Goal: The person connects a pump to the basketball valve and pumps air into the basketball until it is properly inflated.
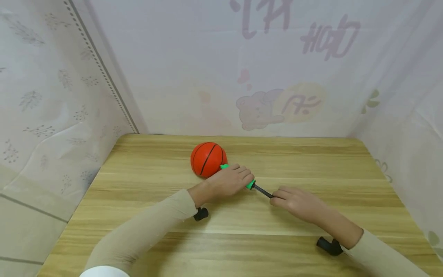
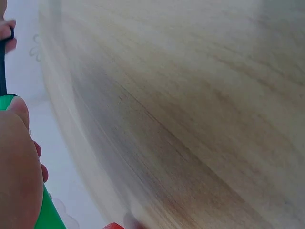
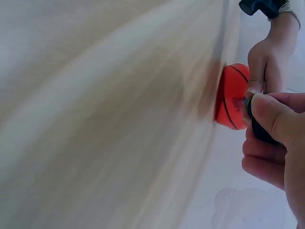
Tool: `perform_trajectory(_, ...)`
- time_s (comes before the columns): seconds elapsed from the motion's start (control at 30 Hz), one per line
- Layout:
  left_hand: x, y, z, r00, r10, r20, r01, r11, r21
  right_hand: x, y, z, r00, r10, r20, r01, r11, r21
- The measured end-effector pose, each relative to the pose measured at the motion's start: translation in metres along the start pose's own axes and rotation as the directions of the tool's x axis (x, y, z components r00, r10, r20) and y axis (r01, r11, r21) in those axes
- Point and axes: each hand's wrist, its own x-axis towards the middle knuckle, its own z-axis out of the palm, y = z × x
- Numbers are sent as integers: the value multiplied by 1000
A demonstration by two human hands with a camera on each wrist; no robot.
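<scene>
A green ball pump (image 1: 250,184) with a black rod (image 1: 263,191) is held between the two hands. My left hand (image 1: 232,180) wraps around its green barrel (image 2: 49,215). At the other end, my right hand (image 1: 294,201) grips the black handle (image 3: 261,125), thumb on top in the right wrist view. The rod shows drawn out between the hands. A red toy basketball (image 1: 208,158) with black lines sits just beyond the left hand, at the pump's far end. Whether a needle joins pump and ball is hidden.
The wood-grain table (image 1: 145,165) lies under both hands. Pale printed cloth (image 1: 180,69) hangs behind it and at both sides. Black wrist cameras (image 1: 200,214) are worn at both wrists.
</scene>
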Motion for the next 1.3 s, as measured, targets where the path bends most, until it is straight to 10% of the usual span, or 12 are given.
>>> perform_trajectory(0.4,7,3,-1,1000,-21,-19,22,999,30,31,18,17,1000,-29,-9,29,999,-17)
perform_trajectory(1.03,-1,1,2,1000,23,-10,-22,996,86,-34,-9,-12,996,-25,-84,25,1000,5)
perform_trajectory(1.3,1,2,2,1000,7,-12,-6,998,66,-27,-8,-9,998,0,-56,0,1000,2)
